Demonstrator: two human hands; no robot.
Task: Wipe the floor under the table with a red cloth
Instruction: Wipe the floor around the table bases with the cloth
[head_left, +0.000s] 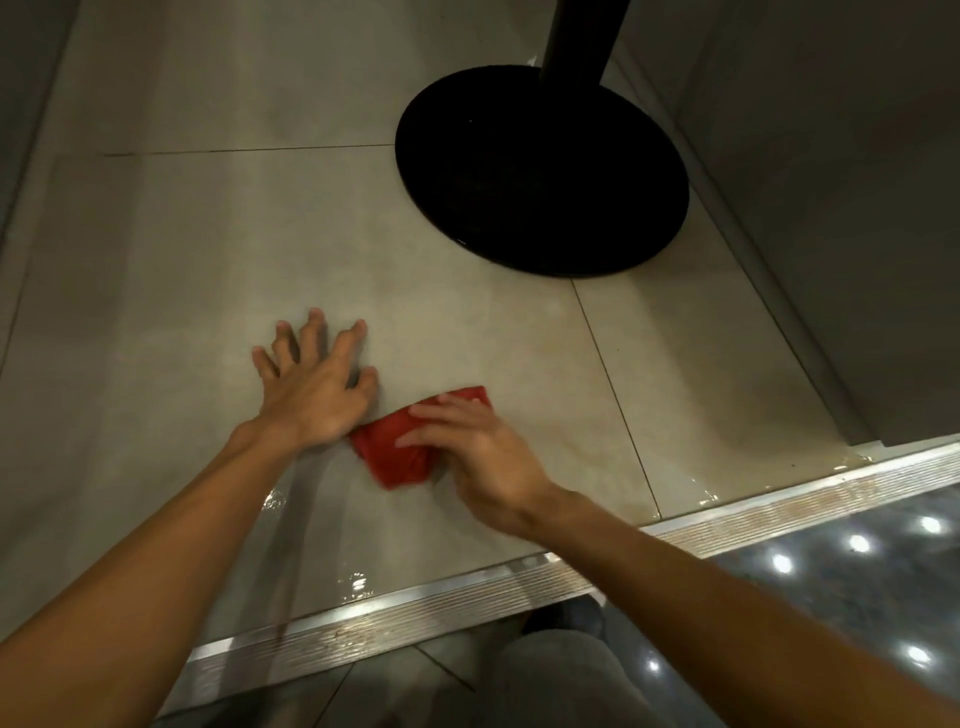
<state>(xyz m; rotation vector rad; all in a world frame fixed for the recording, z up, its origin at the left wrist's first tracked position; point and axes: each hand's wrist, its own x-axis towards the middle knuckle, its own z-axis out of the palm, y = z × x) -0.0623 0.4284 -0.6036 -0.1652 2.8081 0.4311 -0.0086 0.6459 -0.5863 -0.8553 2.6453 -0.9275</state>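
Note:
A crumpled red cloth (395, 452) lies on the beige tiled floor (208, 249) in the lower middle of the view. My right hand (478, 457) lies on top of the cloth with straight fingers pressing it to the tile. Just left of the cloth, my left hand (311, 387) rests flat on the floor with its fingers spread. The table's round black base (540, 171) and its black post (582, 36) stand beyond the cloth, up and to the right.
A ribbed metal threshold strip (467, 597) crosses the floor below my hands, with glossy dark flooring (857, 587) beyond it at lower right. Grey panels (831, 182) wall in the right side and another stands at far left. Wet patches shine near the strip.

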